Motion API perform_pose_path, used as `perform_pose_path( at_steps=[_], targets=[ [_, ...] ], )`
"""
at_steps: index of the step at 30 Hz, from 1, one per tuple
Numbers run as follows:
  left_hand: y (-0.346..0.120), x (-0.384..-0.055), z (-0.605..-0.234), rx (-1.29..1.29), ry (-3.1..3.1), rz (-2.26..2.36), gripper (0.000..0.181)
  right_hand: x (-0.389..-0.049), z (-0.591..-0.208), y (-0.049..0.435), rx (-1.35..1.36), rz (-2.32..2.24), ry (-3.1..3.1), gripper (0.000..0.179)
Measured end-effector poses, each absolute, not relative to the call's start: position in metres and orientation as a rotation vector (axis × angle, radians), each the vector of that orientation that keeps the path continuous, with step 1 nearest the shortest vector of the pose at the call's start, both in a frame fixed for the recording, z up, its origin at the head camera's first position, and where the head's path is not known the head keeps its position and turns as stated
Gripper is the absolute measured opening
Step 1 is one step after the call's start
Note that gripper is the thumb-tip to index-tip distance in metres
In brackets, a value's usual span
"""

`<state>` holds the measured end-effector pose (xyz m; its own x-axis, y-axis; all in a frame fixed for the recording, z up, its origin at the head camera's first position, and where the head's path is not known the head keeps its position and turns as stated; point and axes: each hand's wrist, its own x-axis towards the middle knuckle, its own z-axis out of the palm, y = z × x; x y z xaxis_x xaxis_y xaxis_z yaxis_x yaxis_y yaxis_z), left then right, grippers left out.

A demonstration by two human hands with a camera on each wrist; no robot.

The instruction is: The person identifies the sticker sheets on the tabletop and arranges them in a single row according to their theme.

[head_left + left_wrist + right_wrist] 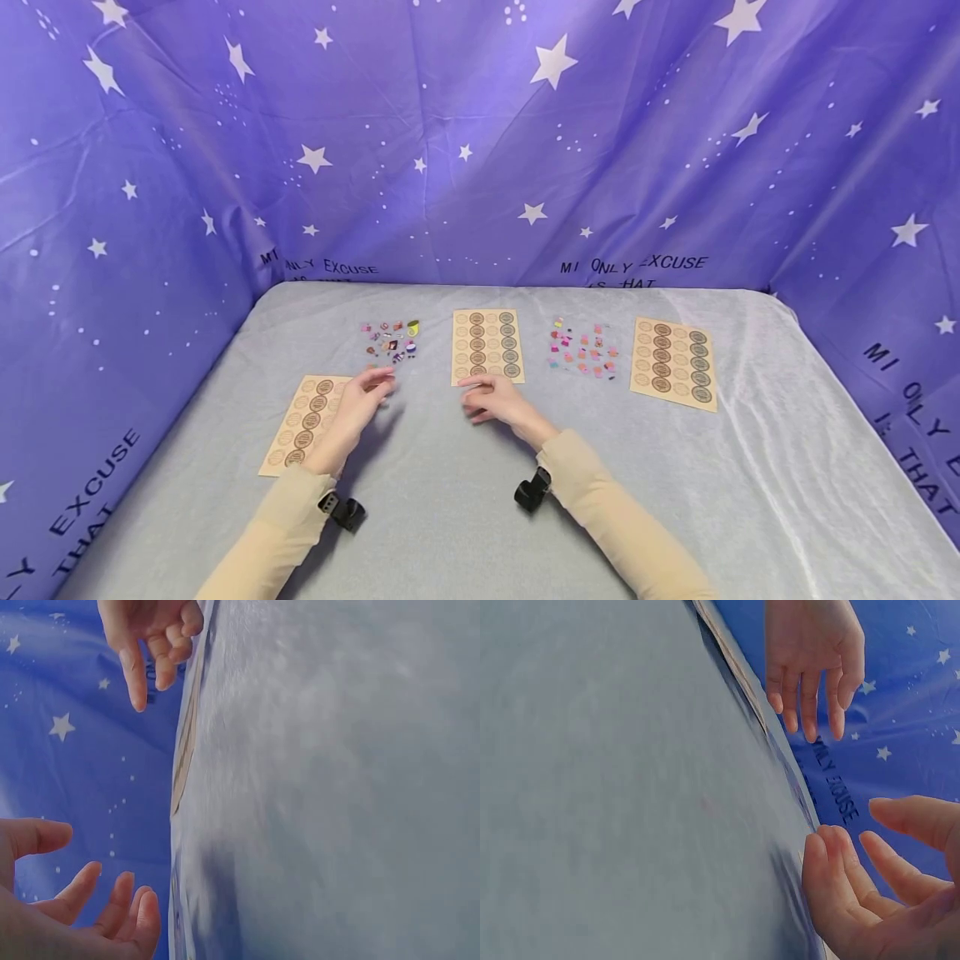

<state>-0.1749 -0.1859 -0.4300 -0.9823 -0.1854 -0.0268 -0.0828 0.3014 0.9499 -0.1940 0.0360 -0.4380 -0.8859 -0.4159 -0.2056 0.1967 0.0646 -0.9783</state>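
Note:
My left hand hovers above the table, partly covering a tan sheet of round stickers. Its fingers are relaxed and hold nothing. Just beyond its fingertips lies a clear sheet of small colourful stickers. Near the front edge of the middle tan sticker sheet is my right hand, also with nothing in it. In the right wrist view the right hand's fingers bend loosely, thumb apart. The two hands face each other with a gap between them.
Right of the middle sheet lies another clear sheet of pink and orange stickers. A third tan sheet sits farther right. Grey cloth covers the table. A purple star-patterned curtain encloses the back and sides.

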Motion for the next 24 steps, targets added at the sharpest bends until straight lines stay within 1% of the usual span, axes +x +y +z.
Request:
perform_pose_path(
  at_steps=[11, 19, 24],
  targets=[
    [-0.161, -0.193, -0.428, 0.204, -2.505, -1.877, 0.031, -0.206, -0.439, 0.061, -0.142, -1.897, 2.03, 0.038],
    [-0.149, -0.206, -0.431, 0.142, -2.526, -1.915, 0.031, -0.214, -0.437, 0.07, -0.074, -1.915, 2.143, 0.039],
    [-0.142, -0.214, -0.434, 0.153, -2.541, -1.967, 0.032, -0.22, -0.436, 0.075, -0.022, -1.957, 2.198, 0.04]
  ],
)
